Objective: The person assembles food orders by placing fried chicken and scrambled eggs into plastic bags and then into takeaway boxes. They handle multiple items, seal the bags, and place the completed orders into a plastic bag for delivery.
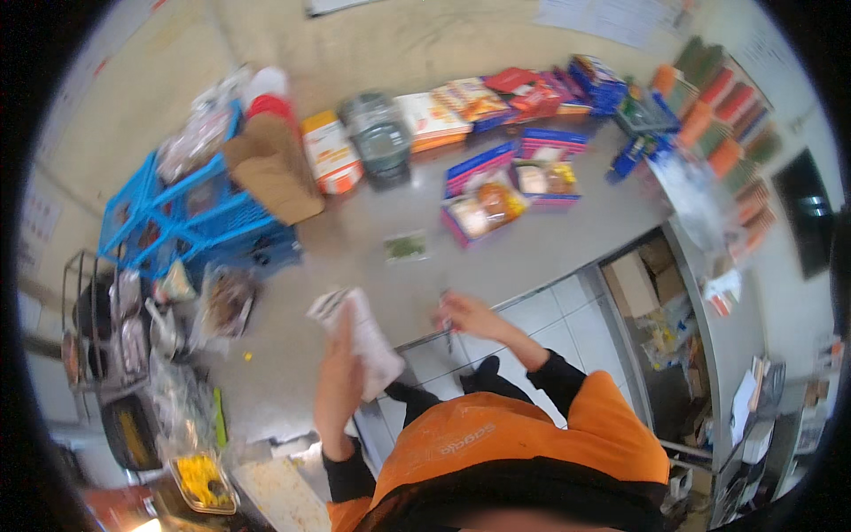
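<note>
My left hand point(339, 365) is closed on a white sheet of paper point(374, 344) with dark print, above the front edge of the steel counter point(355, 248). Motion smears the sheet, and some fingers are hidden. Further right, my right hand point(472, 316) is closed at the counter's edge around a small, slim, dark and reddish thing, too blurred to name. A small clear sachet point(407, 247) of green bits lies flat beyond both hands. Behind it to the right stand two open purple boxes point(479, 206) point(546, 173) with packed food inside.
Blue plastic crates point(191, 222) with bags stand at left, beside a brown cardboard piece point(270, 168). Cartons point(430, 120) and a dark clear-lidded container point(377, 133) line the wall. A tray of yellow food point(202, 483) sits lower left; open shelving point(660, 310) lies right.
</note>
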A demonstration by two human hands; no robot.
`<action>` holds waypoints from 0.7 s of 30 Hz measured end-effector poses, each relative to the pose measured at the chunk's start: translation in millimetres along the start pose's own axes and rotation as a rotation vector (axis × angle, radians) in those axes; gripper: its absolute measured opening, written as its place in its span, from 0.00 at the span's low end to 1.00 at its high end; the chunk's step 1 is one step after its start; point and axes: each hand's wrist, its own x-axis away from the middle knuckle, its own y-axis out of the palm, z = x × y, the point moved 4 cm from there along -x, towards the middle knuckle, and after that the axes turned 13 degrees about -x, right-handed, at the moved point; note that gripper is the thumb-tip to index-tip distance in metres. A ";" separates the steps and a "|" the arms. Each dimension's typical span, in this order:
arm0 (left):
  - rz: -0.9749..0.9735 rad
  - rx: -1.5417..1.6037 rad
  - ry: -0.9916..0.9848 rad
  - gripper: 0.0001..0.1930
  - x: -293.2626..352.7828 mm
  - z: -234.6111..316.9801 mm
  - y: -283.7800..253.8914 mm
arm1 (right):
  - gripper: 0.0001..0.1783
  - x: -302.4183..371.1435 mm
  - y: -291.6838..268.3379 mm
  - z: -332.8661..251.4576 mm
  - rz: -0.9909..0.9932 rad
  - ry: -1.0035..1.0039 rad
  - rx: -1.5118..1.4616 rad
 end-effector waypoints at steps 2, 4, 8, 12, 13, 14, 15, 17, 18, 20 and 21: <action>-0.037 0.151 0.244 0.38 -54.4 65.5 48.8 | 0.11 59.3 -94.9 -38.6 0.295 -0.261 -0.104; -0.147 0.323 0.335 0.35 -105.3 134.4 104.7 | 0.11 116.2 -161.3 -54.3 0.592 -0.509 -0.224; -0.229 0.556 0.403 0.33 -181.9 255.2 179.0 | 0.10 203.0 -251.8 -71.0 0.876 -0.864 -0.330; -0.237 0.538 0.542 0.38 -215.5 330.4 213.4 | 0.09 250.9 -298.9 -74.8 0.996 -0.920 -0.409; -0.255 0.540 0.567 0.38 -224.4 341.3 222.2 | 0.10 257.1 -309.9 -76.7 1.014 -0.922 -0.438; -0.261 0.570 0.612 0.39 -235.2 350.9 232.2 | 0.11 260.7 -322.7 -78.4 1.042 -0.900 -0.488; -0.249 0.528 0.626 0.39 -251.0 358.9 246.5 | 0.11 261.6 -337.4 -82.6 1.051 -0.920 -0.534; -0.168 0.514 0.687 0.39 -281.4 366.5 279.7 | 0.09 256.1 -364.5 -90.1 1.013 -0.999 -0.604; -0.217 0.560 0.651 0.39 -303.6 366.2 304.2 | 0.08 248.9 -380.1 -92.8 0.993 -1.027 -0.677; -0.242 0.696 0.645 0.39 -355.9 366.8 358.1 | 0.08 221.3 -413.7 -101.6 0.951 -1.074 -0.709; -0.230 0.619 0.655 0.40 -374.1 361.0 384.5 | 0.08 203.3 -425.0 -103.3 0.822 -1.097 -0.769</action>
